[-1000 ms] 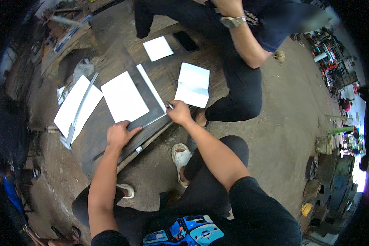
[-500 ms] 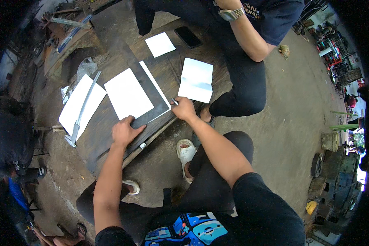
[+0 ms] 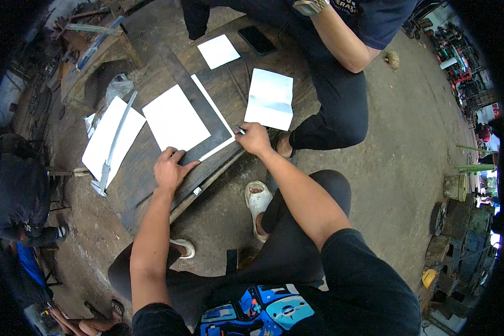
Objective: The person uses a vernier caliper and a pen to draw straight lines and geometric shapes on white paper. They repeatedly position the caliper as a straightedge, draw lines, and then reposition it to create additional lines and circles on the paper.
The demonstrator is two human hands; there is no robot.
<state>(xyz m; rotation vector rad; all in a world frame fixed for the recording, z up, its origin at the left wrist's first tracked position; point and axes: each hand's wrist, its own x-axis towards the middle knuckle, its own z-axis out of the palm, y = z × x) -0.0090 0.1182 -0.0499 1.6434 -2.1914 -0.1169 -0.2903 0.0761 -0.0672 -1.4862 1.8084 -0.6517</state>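
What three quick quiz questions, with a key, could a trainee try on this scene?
1. Choose one: the right hand holds A) a hammer, B) a slim pen-like tool, C) a cup.
2. True or false: the caliper lies across a white sheet.
3. Name it: what black device lies just right of the small square sheet?

Key: 1 B; 2 true; 3 a phone.

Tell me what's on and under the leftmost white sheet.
A long metal caliper lies across the leftmost white sheet, extending past it at both ends. Wooden tabletop shows along the sheet's right side; whatever the sheet covers can't be seen.
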